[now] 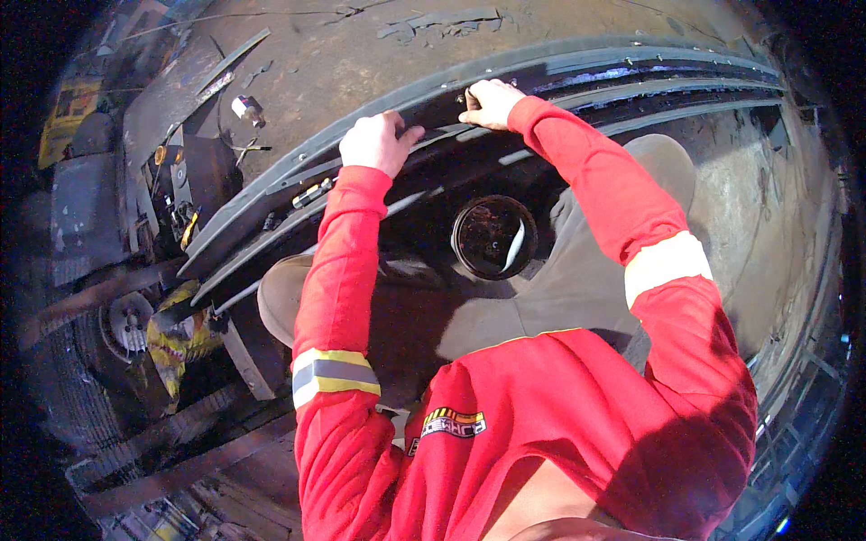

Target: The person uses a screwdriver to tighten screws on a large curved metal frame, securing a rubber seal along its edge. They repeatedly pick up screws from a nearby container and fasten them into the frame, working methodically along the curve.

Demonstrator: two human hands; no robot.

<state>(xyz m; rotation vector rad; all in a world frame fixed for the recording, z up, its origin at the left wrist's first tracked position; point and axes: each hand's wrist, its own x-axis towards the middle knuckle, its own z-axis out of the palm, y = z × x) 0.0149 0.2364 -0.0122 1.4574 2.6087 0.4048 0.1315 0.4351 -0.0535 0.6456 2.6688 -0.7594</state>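
A long dark metal rail (595, 81) with raised flanges lies across in front of me, small bolts along its far edge. My left hand (374, 144) is curled over the rail left of the middle, its thumb pointing right; its fingertips are partly hidden. Farther right, my right hand (492, 104) pinches at the rail's far side, thumb and fingers close together beside a small bright fitting. What lies between those fingers is too small to tell. A short silvery cylindrical tool (313, 194) rests in the rail, left of my left wrist.
Between my knees stands a round dark tin (457, 245) with a pale sliver inside. A small white bottle (248, 110) lies beyond the rail at left. A crumpled yellow bag (176, 338) and a round metal disc (126, 325) sit at lower left. Flat scraps (442, 22) lie at the back.
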